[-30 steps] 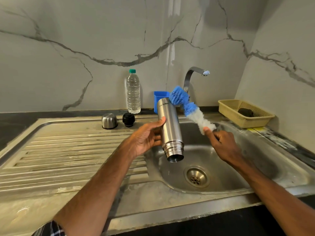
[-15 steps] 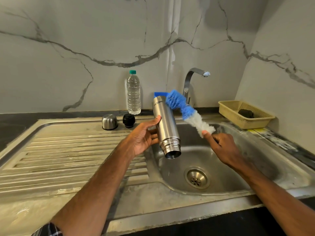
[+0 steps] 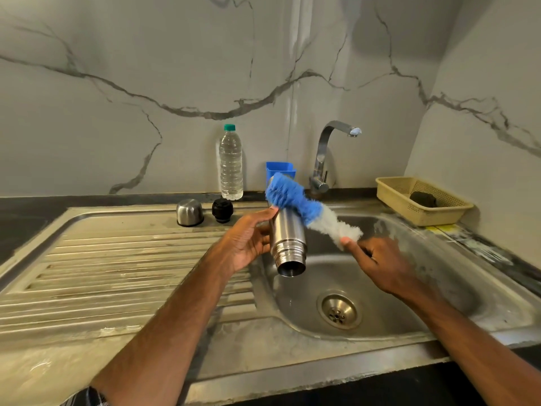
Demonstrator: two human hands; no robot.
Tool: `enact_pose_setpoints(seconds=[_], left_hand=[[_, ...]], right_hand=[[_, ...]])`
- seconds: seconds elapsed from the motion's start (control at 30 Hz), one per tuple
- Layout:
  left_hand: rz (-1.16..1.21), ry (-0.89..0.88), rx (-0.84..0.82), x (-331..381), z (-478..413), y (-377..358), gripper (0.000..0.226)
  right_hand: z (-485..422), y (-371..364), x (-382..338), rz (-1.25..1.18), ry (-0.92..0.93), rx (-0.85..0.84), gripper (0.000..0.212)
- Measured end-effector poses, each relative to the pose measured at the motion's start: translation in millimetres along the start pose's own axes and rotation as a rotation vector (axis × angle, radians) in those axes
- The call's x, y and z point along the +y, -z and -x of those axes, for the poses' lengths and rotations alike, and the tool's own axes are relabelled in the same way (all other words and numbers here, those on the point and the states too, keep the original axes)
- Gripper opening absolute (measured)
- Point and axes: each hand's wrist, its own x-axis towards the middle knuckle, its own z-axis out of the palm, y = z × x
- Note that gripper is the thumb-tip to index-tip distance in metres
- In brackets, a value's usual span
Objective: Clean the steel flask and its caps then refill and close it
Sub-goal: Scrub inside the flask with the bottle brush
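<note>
Marble wall behind, steel sink [image 3: 439, 300] below: over the basin the left grip [image 3: 248, 241] is curled round the flask [image 3: 288, 238], tilted mouth-down. The right grip [image 3: 380, 262] pinches the white end of a brush [image 3: 295, 197] whose blue bristles lie against the flask's upper end. On the drainboard [image 3: 117, 259] the steel cap [image 3: 189, 212] and black cap [image 3: 222, 210] stand side by side.

Head-worn view, close, downward over sink [image 3: 292, 297]

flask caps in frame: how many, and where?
2. The steel cap sits on the drainboard near its back edge. The black cap stands just right of it, in front of the water bottle. No others show.
</note>
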Motion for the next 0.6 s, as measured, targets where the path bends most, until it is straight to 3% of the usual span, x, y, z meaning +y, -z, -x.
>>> enact_pose_setpoints(seconds=[0.13, 0.6], left_hand=[[-0.036, -0.011, 0.023, 0.0, -1.1, 1.4, 0.063], [0.09, -0.003, 0.042, 5.6, -1.2, 7.4, 0.066]], right_hand=[[-2.2, 2.5, 3.6, -0.011, -0.087, 0.042, 0.063], [-1.8, -3.1, -1.2, -0.043, -0.018, 0.005, 0.064]])
